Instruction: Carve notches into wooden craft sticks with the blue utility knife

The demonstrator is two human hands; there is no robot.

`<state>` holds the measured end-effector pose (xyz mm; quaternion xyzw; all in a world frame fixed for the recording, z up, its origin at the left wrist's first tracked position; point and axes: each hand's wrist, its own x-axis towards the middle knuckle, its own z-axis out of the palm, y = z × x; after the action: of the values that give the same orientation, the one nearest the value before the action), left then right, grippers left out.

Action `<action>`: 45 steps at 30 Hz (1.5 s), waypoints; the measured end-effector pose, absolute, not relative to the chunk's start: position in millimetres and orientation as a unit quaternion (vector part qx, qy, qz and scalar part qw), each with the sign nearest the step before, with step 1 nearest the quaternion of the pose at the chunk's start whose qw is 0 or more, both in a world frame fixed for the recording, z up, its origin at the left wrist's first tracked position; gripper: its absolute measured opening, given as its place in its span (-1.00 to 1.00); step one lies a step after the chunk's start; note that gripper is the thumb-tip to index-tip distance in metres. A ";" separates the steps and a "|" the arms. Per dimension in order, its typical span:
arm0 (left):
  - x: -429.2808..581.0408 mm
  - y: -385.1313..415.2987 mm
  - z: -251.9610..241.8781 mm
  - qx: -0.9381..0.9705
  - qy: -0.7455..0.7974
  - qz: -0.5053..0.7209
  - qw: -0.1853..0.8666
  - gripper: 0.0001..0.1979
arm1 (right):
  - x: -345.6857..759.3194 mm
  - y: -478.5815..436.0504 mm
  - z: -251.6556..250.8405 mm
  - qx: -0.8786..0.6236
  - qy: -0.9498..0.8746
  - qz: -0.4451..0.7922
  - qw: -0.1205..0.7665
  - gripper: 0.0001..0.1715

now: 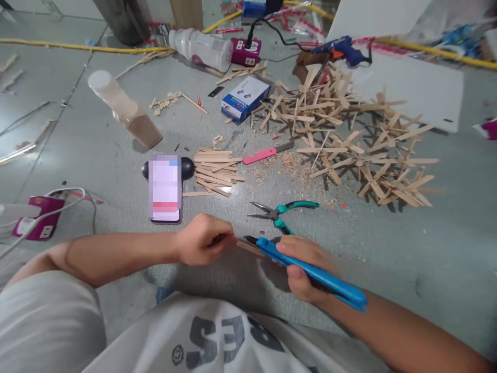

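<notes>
My right hand (pixel 306 261) is closed around a blue utility knife (pixel 314 272), its dark tip pointing left. Between my hands is a flat wooden craft stick (pixel 250 247); the knife tip lies over it, and I cannot tell whether it touches. One end of the stick is pinched in my left hand (pixel 205 240), whose fingers are curled. Just beyond my hands lie green-handled needle-nose pliers (pixel 277 211), jaws spread to the left. A small bundle of craft sticks (pixel 217 168) lies beside a phone (pixel 166 191) propped on a black rest (pixel 188 168).
A tangled heap of craft sticks (pixel 330 109) covers the back right, near a blue glue gun (pixel 344 51). Wood shavings surround a pink-handled blade (pixel 267 153). Further back are a blue-white box (pixel 245 98), a clear bottle (pixel 202 49), a brown-filled bottle (pixel 126 109) and a yellow cable (pixel 77 46).
</notes>
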<state>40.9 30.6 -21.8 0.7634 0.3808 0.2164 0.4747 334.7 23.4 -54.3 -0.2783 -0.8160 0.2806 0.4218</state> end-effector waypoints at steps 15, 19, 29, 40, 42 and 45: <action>46.0 24.3 -19.8 0.787 0.456 0.189 0.369 -0.67 | 303.8 29.5 -39.1 -0.132 -0.875 0.216 0.412 -0.90; 46.2 22.8 -18.7 0.772 0.466 0.220 0.374 -0.67 | 304.9 31.2 -40.5 -0.143 -0.889 0.226 0.371 -0.91; 47.0 17.4 -23.9 0.798 0.440 0.259 0.321 -0.68 | 309.1 34.0 -35.9 -0.181 -0.872 0.246 0.382 -0.80; 45.6 19.0 -18.1 0.778 0.450 0.278 0.339 -0.71 | 315.1 35.6 -36.0 -0.157 -0.867 0.212 0.422 -0.71; 44.8 18.4 -21.1 0.771 0.468 0.275 0.332 -0.71 | 315.1 35.8 -38.1 -0.143 -0.877 0.201 0.412 -0.69; 45.3 17.8 -24.1 0.770 0.486 0.267 0.314 -0.70 | 315.2 34.7 -41.0 -0.126 -0.899 0.169 0.383 -0.67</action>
<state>45.3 17.8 -24.1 0.7704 0.4861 0.2673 0.3142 315.2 34.7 -41.0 -0.1258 -0.8993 0.1686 0.3835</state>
